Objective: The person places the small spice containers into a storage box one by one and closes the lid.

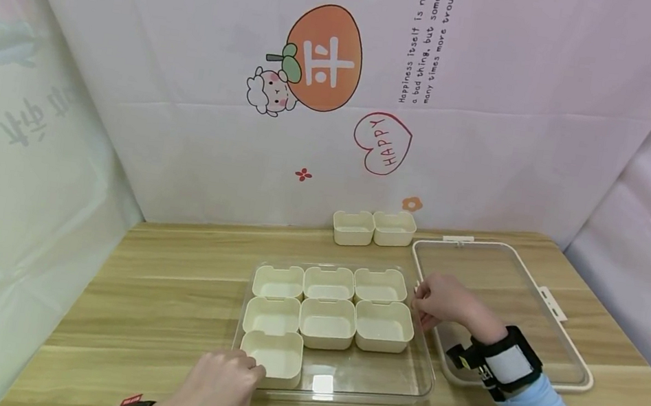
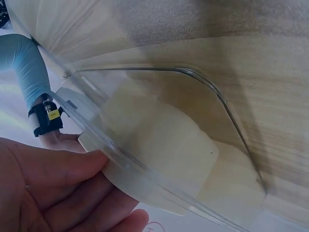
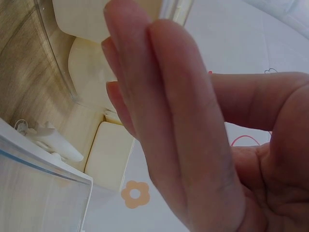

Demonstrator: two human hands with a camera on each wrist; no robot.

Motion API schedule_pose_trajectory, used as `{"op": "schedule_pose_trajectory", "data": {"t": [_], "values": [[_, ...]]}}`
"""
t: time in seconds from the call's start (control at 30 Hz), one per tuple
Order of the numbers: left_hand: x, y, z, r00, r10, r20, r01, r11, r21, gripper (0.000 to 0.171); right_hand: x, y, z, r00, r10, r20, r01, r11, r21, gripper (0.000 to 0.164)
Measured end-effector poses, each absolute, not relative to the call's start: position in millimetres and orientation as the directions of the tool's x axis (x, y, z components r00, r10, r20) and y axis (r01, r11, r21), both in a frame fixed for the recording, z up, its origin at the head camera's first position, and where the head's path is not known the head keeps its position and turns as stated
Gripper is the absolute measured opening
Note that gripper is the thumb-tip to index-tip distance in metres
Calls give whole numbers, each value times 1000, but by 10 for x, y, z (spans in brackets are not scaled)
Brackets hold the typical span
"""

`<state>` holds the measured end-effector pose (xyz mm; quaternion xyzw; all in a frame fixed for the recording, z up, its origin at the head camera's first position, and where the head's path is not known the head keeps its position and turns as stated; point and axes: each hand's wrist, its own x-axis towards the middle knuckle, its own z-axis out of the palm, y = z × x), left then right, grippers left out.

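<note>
A clear plastic tray (image 1: 364, 375) on the table holds several small cream bins in rows, with one front-left bin (image 1: 273, 355) alone in the front row. My left hand (image 1: 221, 386) pinches that bin at its front-left edge. The left wrist view shows the thumb (image 2: 72, 166) on one side of the bin's rim and the fingers on the other. Beside the tray's right wall is my right hand (image 1: 446, 300). In the right wrist view its fingers (image 3: 164, 111) are fairly straight, with nothing visibly held; the thumb tip is hidden behind them.
Two more cream bins (image 1: 353, 228) stand behind the tray, near the printed cloth wall (image 1: 184, 141). A clear lid with a white frame (image 1: 537, 295) and clips lies at the right, partly beneath the right arm. Wood-grain table (image 1: 161, 305) extends left of the tray.
</note>
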<state>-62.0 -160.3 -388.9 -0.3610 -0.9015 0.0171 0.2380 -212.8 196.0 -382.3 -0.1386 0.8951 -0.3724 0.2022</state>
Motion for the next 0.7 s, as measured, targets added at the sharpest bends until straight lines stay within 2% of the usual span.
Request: {"op": "schedule_pose_trajectory", "data": {"t": [0.47, 0.7], "values": [[-616, -1603, -3914, -654, 671, 350, 613, 741, -275, 18, -2153, 1967, -3826, -881, -389, -268, -88, 693, -716, 14], [-622, -1598, -3892, -704, 663, 254, 613, 748, -252, 16, -2143, 1964, -3825, -878, -398, -265, -97, 692, -716, 14]]}}
